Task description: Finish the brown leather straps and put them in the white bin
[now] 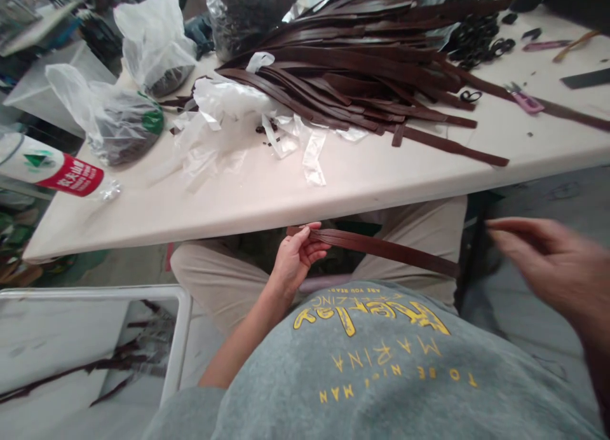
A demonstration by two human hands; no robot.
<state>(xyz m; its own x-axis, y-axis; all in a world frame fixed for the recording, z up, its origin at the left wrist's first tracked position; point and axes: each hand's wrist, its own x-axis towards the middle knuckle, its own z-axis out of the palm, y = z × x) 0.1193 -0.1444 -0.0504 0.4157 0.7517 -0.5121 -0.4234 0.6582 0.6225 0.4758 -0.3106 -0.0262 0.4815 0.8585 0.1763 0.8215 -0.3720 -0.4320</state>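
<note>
My left hand [298,254] pinches one end of a dark brown leather strap [386,248] just below the table's front edge. From there the strap runs right across my lap, its far end lying over my thigh. My right hand [543,252] is off to the right, apart from the strap and blurred by motion. Its fingers point left and seem close together, but whether anything is between them cannot be made out. A large pile of similar brown straps [362,71] lies on the table.
The table [229,214] also holds clear plastic bags [112,119], crumpled white plastic [229,100], pink-handled snips [525,100], black rings [476,39] and a bottle with a red label [71,173] at the left edge. A white-rimmed bin [183,313] stands at lower left.
</note>
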